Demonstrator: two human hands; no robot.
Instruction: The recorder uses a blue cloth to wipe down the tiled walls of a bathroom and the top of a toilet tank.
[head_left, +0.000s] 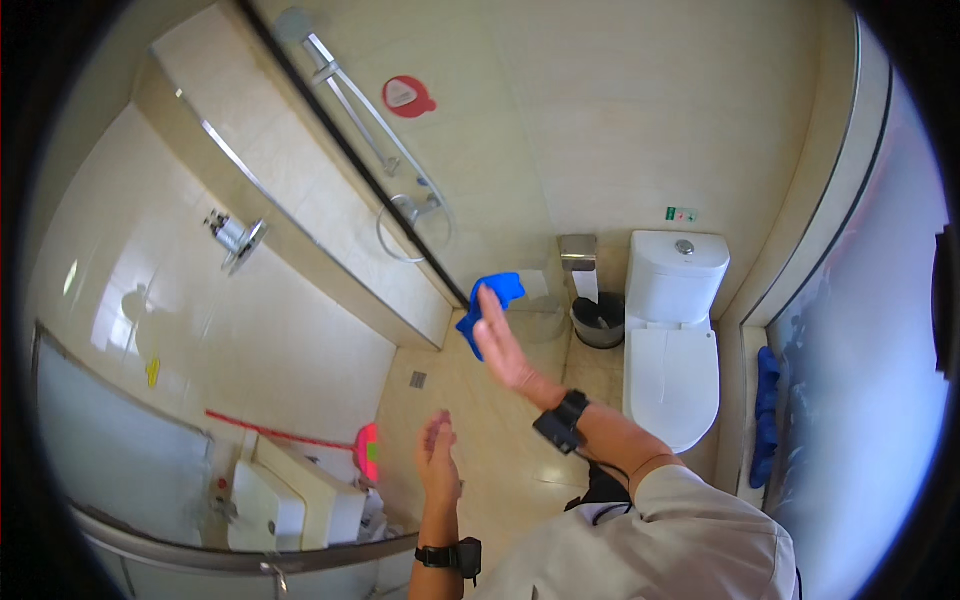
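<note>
My right hand (501, 341) holds a blue cloth (504, 286) with straightened fingers, the palm side against it. The cloth is beside the lower end of a long black strip (360, 157) that runs along a clear glass shower panel (487, 187). Whether the cloth touches the strip or the glass, I cannot tell. Lower in the picture, my left hand (439, 454) is raised over the tiled floor (502, 450), empty, its fingers loosely bent and slightly blurred. Black straps with small devices circle both wrists.
A white toilet (671, 375) stands right of my right arm, beside a waste bin (598, 330) and paper holder (579, 253). A shower rail (375, 105) is on the wall. Left are a washbasin (262, 502) and a red-handled pink tool (367, 450). A blue bundle (765, 420) lies on the right ledge.
</note>
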